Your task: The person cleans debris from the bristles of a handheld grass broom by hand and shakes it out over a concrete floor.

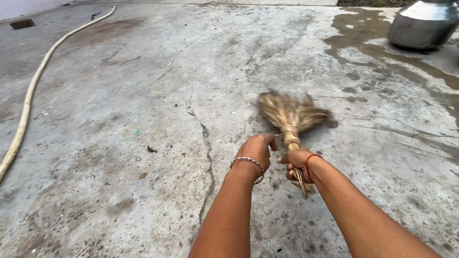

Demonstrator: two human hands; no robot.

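One short straw broom (291,117) lies out ahead of the hands on the concrete floor (143,119), right of the floor's middle and nearer its right edge than its left. Its long axis runs away from the person and leans a little leftward: the bound handle end points back toward the body and pokes out below the right hand (297,161), while the fanned bristles spread at the far end, blurred, low against the floor. The right hand is closed around the bound neck of the broom, fingers wrapped tight, a red thread on its wrist. The left hand (256,150) sits just beside it on the left, curled with its fingertips at the same neck; it looks to be gripping too, though the contact is partly hidden. A silver bangle rings that wrist. Both hands are at the same reach, the right one more squarely on the handle.

A long crack (206,143) runs down the floor just left of the hands. One pale hose (28,102) curves along the left edge, well apart. One steel pot (423,24) stands at the far right corner, with a wet patch (382,52) spreading from it toward the broom. A few small leaf scraps (151,149) lie left of the crack.
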